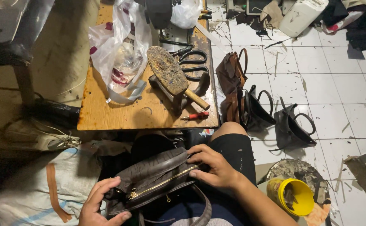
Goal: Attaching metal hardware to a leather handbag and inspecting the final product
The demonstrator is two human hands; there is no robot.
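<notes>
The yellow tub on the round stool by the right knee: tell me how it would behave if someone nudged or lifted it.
The yellow tub looks like thin plastic, so probably light. It sits open near the edge of the stained round stool, so a nudge might tip it off. Something dark stands inside it; that could spill or shift its balance.

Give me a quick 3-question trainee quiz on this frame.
1. True or false: both hands grip the dark handbag.
2. Which hand is at the zipper's far end? A) left hand B) right hand
3. What colour is the tub on the floor by the person's right arm?

Key: 1 true; 2 B; 3 yellow.
</notes>
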